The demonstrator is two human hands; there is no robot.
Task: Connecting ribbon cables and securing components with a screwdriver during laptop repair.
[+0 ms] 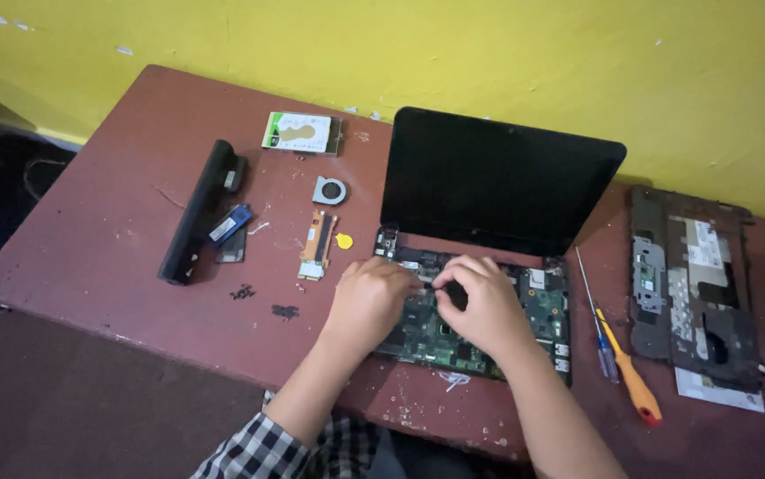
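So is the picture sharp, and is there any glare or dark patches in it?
Head view: lighting is dim and soft, no glare on the dark laptop screen; the floor at the left falls into shadow; both hands look slightly soft; small parts of the green circuit board blur.

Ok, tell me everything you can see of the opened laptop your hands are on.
The laptop is small and black, standing open near the yellow wall on the reddish-brown table. Its dark screen is tilted back and switched off. The top cover of the base is off, baring a green circuit board with chips and metal connectors. The left hand and right hand both rest on the board, fingertips meeting near its rear middle; what they pinch is hidden.
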